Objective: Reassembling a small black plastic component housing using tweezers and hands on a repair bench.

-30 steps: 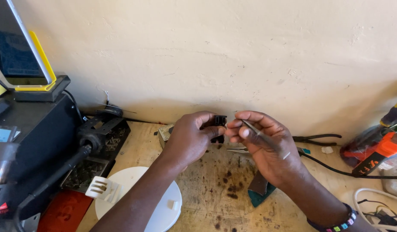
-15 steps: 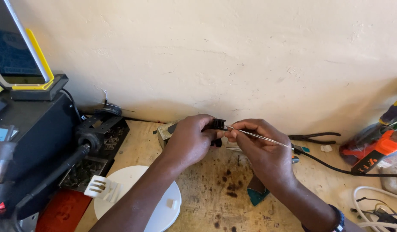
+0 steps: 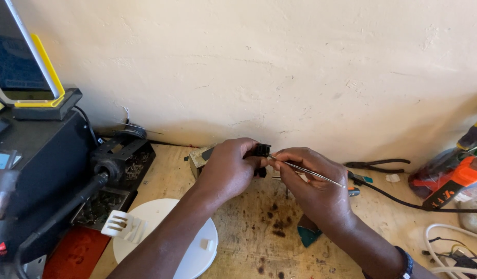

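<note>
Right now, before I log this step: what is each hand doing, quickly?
Left hand: closed on a small black part.
Right hand: closed, pinching thin metal tweezers whose tip meets the part.

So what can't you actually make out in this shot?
- Black part: mostly hidden by the left hand in the head view.
- Tweezers: tips too small to see.
- Teal piece: half under the right hand.
- Orange tool: cut off by the right edge.

Left hand pinches a small black component above the stained wooden counter; right hand applies metal tweezers to it. Black pliers lie near the wall.
</note>
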